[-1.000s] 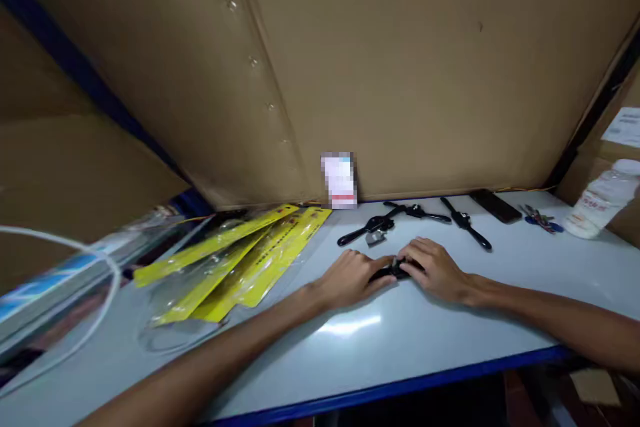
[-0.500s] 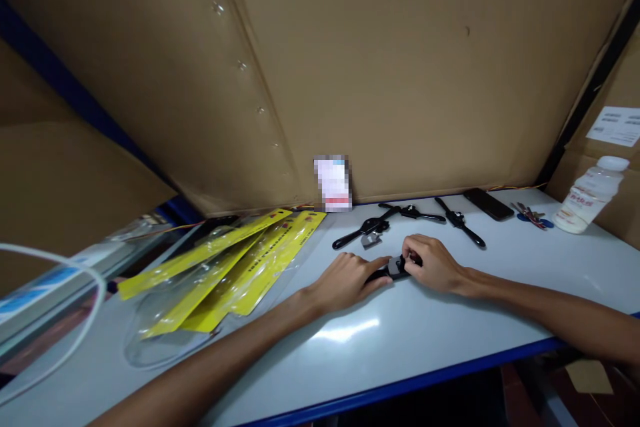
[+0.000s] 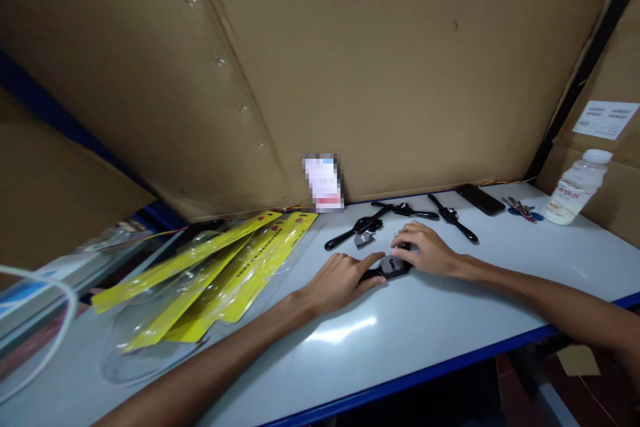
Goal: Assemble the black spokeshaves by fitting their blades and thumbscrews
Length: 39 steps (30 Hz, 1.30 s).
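I have the left hand [image 3: 336, 283] closed on one handle of a black spokeshave [image 3: 393, 269], its index finger and thumb lying along the far and near sides, so that grip is narrow and firm. The tool rests flat between the two grips, low on the worktop [image 3: 450, 327], with its slotted grey plate [image 3: 388, 262] facing up just right of the left fingertips. The right hand [image 3: 429, 250] is drawn into a tight pinch at the plate's far right corner; I cannot tell from here whether a small part sits inside it. The step in hand, as I judge it, is finger work on the plate and its fittings while the left grip braces the body. From this pose, my next move calls for a steady left hold, light right fingertips, and care near any blade edge. Just beyond the left grip lies a second spokeshave [image 3: 363, 225] with a metal blade piece [image 3: 365, 239] beside it; two more shaves [image 3: 453, 215] lie beyond the right grip. Yellow carded packs [image 3: 227, 273] fan out left of the left grip.
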### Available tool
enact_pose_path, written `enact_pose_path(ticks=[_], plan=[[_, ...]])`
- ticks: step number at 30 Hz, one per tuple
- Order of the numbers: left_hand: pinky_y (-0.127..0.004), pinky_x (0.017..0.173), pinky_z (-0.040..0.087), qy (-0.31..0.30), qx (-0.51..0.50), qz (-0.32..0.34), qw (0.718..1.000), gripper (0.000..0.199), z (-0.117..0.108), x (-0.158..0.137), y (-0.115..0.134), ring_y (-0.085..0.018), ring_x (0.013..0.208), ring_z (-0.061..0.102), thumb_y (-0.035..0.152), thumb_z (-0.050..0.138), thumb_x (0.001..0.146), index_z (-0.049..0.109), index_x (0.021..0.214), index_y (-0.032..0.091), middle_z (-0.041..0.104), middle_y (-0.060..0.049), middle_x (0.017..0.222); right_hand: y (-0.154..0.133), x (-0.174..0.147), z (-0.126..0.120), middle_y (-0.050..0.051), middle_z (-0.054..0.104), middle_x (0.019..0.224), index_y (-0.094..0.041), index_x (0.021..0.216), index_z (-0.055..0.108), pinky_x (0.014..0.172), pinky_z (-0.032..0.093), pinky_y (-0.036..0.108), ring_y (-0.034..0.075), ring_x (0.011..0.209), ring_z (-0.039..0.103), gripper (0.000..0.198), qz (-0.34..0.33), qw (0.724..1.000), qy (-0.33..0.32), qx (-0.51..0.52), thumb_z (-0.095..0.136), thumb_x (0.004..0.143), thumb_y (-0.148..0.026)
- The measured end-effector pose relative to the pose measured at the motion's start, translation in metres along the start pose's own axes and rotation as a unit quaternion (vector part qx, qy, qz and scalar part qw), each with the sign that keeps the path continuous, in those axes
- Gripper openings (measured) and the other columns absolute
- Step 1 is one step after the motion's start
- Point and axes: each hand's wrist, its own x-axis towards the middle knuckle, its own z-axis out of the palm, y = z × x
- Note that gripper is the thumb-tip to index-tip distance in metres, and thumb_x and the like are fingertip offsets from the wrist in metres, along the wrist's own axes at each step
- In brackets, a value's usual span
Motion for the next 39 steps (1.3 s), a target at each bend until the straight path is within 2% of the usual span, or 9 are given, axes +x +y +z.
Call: enact_pose_path(ticks=[4,8,12,17,19,23,27,31,39], plan=[[-0.031,0.065,0.050,0.001,0.008,0.013,1.000,0.061,0.002,0.000,-0.001,-0.028,0.070,0.074,0.065,0.036,0.103,0.062,0.134,0.019,0.076,-0.008,0.074,-0.008,-0.001,0.006,0.000,0.066,0.081,-0.019,0.089,0.069,0.072,0.043,0.030,0.016,0.076,0.057,0.008,0.043,0.990,-0.074,0.114,0.074,0.084,-0.022],[-0.033,0.066,0.051,-0.005,0.013,0.012,1.000,0.058,0.001,0.000,0.000,-0.030,0.074,0.076,0.063,0.036,0.104,0.062,0.133,0.020,0.077,-0.009,0.078,0.005,0.008,0.005,-0.001,0.065,0.073,-0.018,0.081,0.067,0.066,0.042,0.028,0.015,0.070,0.058,0.004,0.111,0.976,0.021,0.187,0.067,0.085,-0.018],[-0.034,0.069,0.051,-0.009,0.005,0.004,1.000,0.054,-0.001,0.000,0.002,-0.030,0.078,0.076,0.060,0.038,0.105,0.059,0.137,0.023,0.078,-0.008,0.081,0.036,0.019,-0.008,0.003,0.071,0.079,-0.017,0.085,0.072,0.073,0.045,0.031,0.018,0.075,0.063,0.008,0.161,0.980,0.051,0.107,0.065,0.087,-0.015],[-0.034,0.069,0.052,-0.006,0.002,-0.001,1.000,0.054,0.000,-0.001,0.003,-0.030,0.078,0.076,0.059,0.039,0.104,0.059,0.138,0.022,0.078,-0.009,0.082,0.066,0.023,-0.025,0.013,0.069,0.113,-0.017,0.106,0.074,0.094,0.043,0.041,0.027,0.110,0.058,0.021,0.144,0.972,0.067,-0.174,0.056,0.096,-0.018],[-0.034,0.068,0.052,-0.003,-0.004,-0.006,1.000,0.053,-0.001,0.000,0.003,-0.030,0.078,0.076,0.059,0.040,0.104,0.059,0.137,0.022,0.078,-0.009,0.081,0.071,0.024,-0.027,0.016,0.066,0.119,-0.016,0.113,0.073,0.099,0.040,0.046,0.030,0.117,0.054,0.024,0.150,0.962,0.031,-0.226,0.055,0.099,-0.023],[-0.035,0.067,0.052,0.005,-0.007,-0.066,0.998,0.049,-0.002,0.002,0.005,-0.031,0.079,0.075,0.058,0.046,0.102,0.062,0.131,0.022,0.079,-0.010,0.087,0.076,0.027,-0.024,0.018,0.066,0.116,-0.014,0.106,0.072,0.098,0.039,0.046,0.031,0.113,0.057,0.021,0.160,0.960,-0.031,-0.226,0.054,0.099,-0.022],[-0.038,0.072,0.052,0.057,0.002,-0.125,0.991,0.040,-0.001,0.005,0.005,-0.032,0.093,0.072,0.050,0.051,0.101,0.066,0.121,0.020,0.076,-0.012,0.101,0.081,0.029,-0.028,0.017,0.069,0.106,-0.014,0.103,0.070,0.082,0.044,0.037,0.026,0.096,0.063,0.016,0.178,0.963,-0.055,-0.195,0.057,0.094,-0.018],[-0.045,0.089,0.051,0.127,0.021,-0.109,0.986,0.034,0.004,0.006,0.002,-0.032,0.109,0.061,0.040,0.051,0.101,0.064,0.122,0.018,0.068,-0.014,0.113,0.085,0.030,-0.033,0.012,0.072,0.095,-0.018,0.096,0.069,0.070,0.042,0.032,0.024,0.085,0.064,0.011,0.203,0.963,-0.073,-0.164,0.060,0.090,-0.019],[-0.050,0.092,0.049,0.208,-0.010,-0.038,0.977,0.037,0.014,0.005,-0.008,-0.031,0.110,0.054,0.033,0.047,0.102,0.055,0.136,0.019,0.058,-0.015,0.123,0.080,0.036,-0.033,0.008,0.063,0.077,-0.021,0.070,0.056,0.064,0.037,0.032,0.021,0.073,0.057,0.031,0.238,0.964,-0.025,-0.119,0.054,0.096,-0.037]])
